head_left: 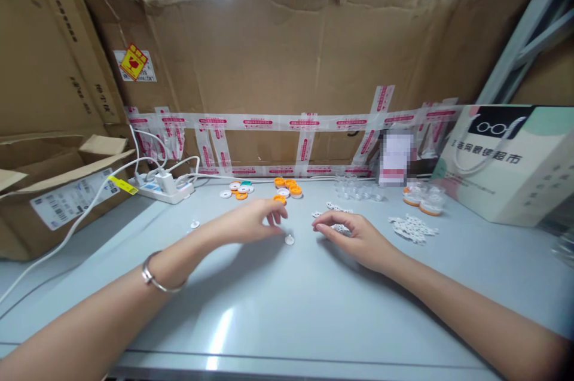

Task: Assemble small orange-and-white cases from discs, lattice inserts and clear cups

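Note:
My left hand (253, 221) hovers over the grey table with its fingers bent and apart, holding nothing that I can see. Just beyond its fingertips a small round white piece with a raised middle (289, 240) lies on the table. To the right, my right hand (356, 238) has thumb and forefinger brought together in a pinch; anything between the tips is too small to make out. Small white plastic parts (336, 207) lie behind and partly under that hand. Several orange caps (291, 183) sit behind my left hand, with a white ring-like disc (282, 192) among them.
White, orange and green discs (241, 188) lie left of the caps. Clear small cups (359, 189), orange-based clear containers (426, 198) and a white parts pile (412, 229) are at right. A power strip (168, 189), open carton (67, 189) and paper bag (506, 183) flank the table.

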A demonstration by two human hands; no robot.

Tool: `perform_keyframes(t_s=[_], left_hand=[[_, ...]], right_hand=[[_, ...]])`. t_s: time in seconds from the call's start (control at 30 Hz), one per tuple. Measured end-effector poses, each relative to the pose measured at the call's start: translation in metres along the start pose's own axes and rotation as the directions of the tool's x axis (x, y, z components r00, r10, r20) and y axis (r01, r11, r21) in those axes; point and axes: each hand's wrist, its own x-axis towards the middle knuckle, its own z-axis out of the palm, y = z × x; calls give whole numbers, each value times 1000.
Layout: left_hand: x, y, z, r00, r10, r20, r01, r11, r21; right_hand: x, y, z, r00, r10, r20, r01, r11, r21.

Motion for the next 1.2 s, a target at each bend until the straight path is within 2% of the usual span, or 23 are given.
perform_keyframes(t_s=[0.07, 0.13, 0.23, 0.3, 0.37, 0.5, 0.7, 0.8, 0.9, 0.93, 0.97, 1.0, 1.07, 1.13, 1.2], left_hand=[[-6, -20, -22, 992, -100, -80, 101, 995, 14], [-11, -47, -43, 942, -225, -251, 262, 957, 126], [-16, -87, -60, 896, -299, -329, 367, 915, 166], [-17, -106, -62, 871, -337, -357, 418, 890, 180], [-17, -116, -58, 864, -354, -358, 438, 879, 187], [-17, -120, -47, 873, -348, -343, 430, 880, 200], [-8, -127, -36, 860, -339, -382, 439, 872, 215], [-7, -115, -38, 847, -325, -420, 436, 877, 202], [-8, -76, -37, 852, -276, -445, 382, 909, 166], [-8, -58, -34, 868, -233, -439, 320, 937, 136], [-7, -41, -28, 899, -147, -414, 176, 984, 33], [-7, -25, -21, 928, -47, -370, 33, 999, -42], [-5, -1, -4, 955, 100, -278, -136, 984, -113], [-5, 10, 12, 969, 149, -199, -184, 968, -173], [-4, 10, 23, 978, 146, -146, -173, 966, -194]], right_hand=[[0, 0, 0, 1000, 7, -6, -7, 1000, 1], [0, 0, 0, 1000, 8, -10, -8, 1000, 0], [1, 0, 1, 1000, 9, -11, -9, 1000, -10], [2, -1, 0, 1000, 8, -13, -8, 1000, -21], [2, -1, 0, 1000, 1, -15, -2, 1000, -31], [2, 0, 0, 1000, -10, -19, 9, 999, -41], [2, 1, 1, 1000, -12, -14, 11, 999, -31], [1, 0, 0, 1000, -8, -12, 8, 1000, -29], [1, 0, 0, 1000, -19, -15, 18, 999, -30], [1, 0, 0, 1000, -20, -14, 20, 999, -29], [1, 1, 0, 1000, -20, -12, 20, 999, -27], [1, 1, 0, 1000, -22, -9, 22, 999, -26], [1, 2, 0, 1000, -29, -2, 29, 999, -22], [1, 2, 1, 999, -40, 8, 40, 999, -18], [1, 2, 1, 999, -48, 23, 48, 999, -13]])
